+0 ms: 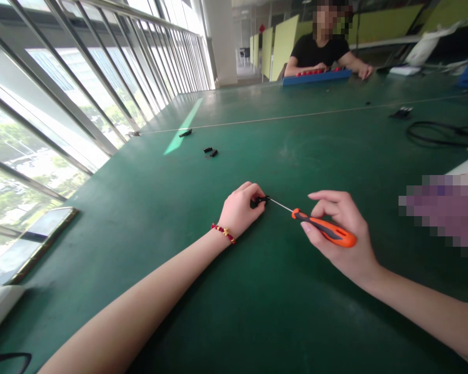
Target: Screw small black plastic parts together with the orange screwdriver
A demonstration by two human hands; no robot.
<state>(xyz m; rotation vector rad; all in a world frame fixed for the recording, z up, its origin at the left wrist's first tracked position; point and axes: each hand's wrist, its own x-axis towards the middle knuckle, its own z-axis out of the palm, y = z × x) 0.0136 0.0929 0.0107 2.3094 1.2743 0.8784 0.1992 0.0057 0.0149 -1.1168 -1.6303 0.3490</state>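
My left hand (239,208) rests on the green table (257,291) with its fingers closed around a small black part (258,200). My right hand (341,234) grips an orange-handled screwdriver (323,231). Its thin metal shaft points left, and its tip meets the black part. A red bead bracelet (223,232) circles my left wrist.
Small black parts (210,151) and another black piece (185,133) lie farther out on the table. A phone (31,241) lies at the left edge by the window. A black cable (440,133) coils at the right. Across the table, a person in black works over a blue tray (315,77).
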